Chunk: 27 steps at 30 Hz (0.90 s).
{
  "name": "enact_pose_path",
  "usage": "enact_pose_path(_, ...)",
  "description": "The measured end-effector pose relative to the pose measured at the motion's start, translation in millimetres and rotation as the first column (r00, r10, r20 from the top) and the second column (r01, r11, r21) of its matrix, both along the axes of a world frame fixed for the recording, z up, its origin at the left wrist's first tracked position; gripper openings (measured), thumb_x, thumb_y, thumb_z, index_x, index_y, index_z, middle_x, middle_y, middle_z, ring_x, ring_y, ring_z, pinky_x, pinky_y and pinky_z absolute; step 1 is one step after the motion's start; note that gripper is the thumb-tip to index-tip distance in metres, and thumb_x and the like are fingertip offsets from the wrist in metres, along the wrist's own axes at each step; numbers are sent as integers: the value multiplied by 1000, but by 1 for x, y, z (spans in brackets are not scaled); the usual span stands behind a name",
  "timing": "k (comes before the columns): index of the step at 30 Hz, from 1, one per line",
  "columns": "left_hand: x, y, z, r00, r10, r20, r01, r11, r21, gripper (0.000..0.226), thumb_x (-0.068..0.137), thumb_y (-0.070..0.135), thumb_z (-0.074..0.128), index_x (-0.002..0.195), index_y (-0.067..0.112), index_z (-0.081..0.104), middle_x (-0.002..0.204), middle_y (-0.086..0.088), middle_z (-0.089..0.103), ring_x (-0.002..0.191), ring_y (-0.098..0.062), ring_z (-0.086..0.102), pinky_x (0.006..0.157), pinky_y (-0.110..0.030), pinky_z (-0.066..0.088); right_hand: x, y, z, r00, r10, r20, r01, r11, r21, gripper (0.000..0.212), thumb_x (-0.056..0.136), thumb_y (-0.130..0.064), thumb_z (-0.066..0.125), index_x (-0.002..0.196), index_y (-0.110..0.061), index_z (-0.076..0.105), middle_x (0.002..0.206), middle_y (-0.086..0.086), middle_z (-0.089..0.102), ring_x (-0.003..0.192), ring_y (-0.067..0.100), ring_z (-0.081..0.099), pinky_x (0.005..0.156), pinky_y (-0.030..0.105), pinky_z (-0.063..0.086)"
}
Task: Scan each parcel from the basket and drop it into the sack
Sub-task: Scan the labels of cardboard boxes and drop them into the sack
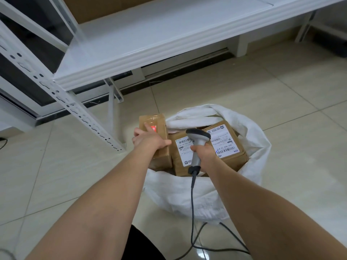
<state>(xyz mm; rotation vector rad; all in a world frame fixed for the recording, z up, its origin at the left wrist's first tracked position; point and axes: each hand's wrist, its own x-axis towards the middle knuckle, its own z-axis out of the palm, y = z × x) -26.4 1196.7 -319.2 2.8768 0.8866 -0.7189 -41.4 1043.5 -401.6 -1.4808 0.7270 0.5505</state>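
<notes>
- While the left hand (150, 141) grips a brown parcel (153, 121), with fingers and thumb clamped round its near end, the parcel stands at the left rim of a white sack (187, 192).
- Right hand (205, 154) is wrapped round the handle of a grey scanner (198, 139); its head juts above the fingers.
- A red glow (153, 127) sits on the parcel's taped top, just beyond the left fingertips.
- Under and beyond the right fingers, two labelled boxes (225, 139) lie in the sack.
- No basket is in view.
- Likely step: scanning. No barcode shows near the glow, so turning the label face toward the scanner, keeping fingers off it and holding steady should help, before releasing the parcel over the sack's mouth.
</notes>
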Motion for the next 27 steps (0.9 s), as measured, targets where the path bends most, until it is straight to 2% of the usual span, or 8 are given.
enact_pose_path(4,-8,0,-6,1000,-13,6,12,999,44,127,68,72,65,150,22,-19,141,-19,15,120,-38,43,96,-40,43,-1,3,5,999,28,39,-28,1000,-4,40,89,-14,69,125,-3,55,105,14,61,107,34,61,98,50,50)
enact_pose_path(8,-19,2,-24,987,75,-143,-93,989,-119,131,64,73,68,151,21,-15,148,-19,15,137,-37,28,109,-41,33,-3,-7,3,993,98,71,-94,994,-47,36,92,-13,66,125,-3,54,102,10,56,97,28,55,92,40,49)
enact_pose_path(11,-22,-12,-40,997,70,-19,-72,982,-174,123,66,70,68,152,24,-8,139,-19,23,127,-37,40,101,-38,40,-2,-17,2,987,112,111,-105,992,-62,31,91,-8,65,121,-4,56,102,9,57,95,25,54,86,35,46)
enact_pose_path(15,-14,-37,-57,985,94,143,-41,940,-338,118,68,64,72,151,29,-3,140,-16,24,123,-38,43,99,-41,42,1,-18,1,989,32,145,-32,999,-7,32,84,-9,72,113,-8,57,99,11,66,88,24,65,91,43,55)
enact_pose_path(19,-17,-36,-76,971,132,200,-7,849,-528,59,94,48,48,143,19,30,138,-13,46,122,-34,49,98,-40,43,6,-7,3,985,-41,168,50,997,-51,87,62,-35,90,134,-11,47,114,10,64,106,30,63,94,49,53)
enact_pose_path(22,-14,-22,-82,904,338,260,-179,855,-487,42,98,21,39,139,13,37,140,-16,42,126,-35,44,102,-40,38,13,-9,5,986,50,158,-13,974,-228,93,66,-32,90,140,-11,37,123,10,58,113,30,58,97,48,50)
enact_pose_path(24,-13,-20,-90,878,464,120,-337,775,-535,45,95,14,40,139,8,38,139,-19,43,126,-37,45,103,-42,41,16,-10,1,985,119,128,-72,944,-323,91,67,-28,89,139,-12,36,124,9,58,113,29,58,96,47,51)
enact_pose_path(27,-22,-32,-106,768,624,-145,-483,415,-771,21,95,7,38,98,-1,58,91,-17,66,88,-29,63,80,-36,56,12,-14,-10,976,203,75,-156,900,-408,77,76,-21,83,136,-12,37,117,7,58,109,27,58,87,38,50)
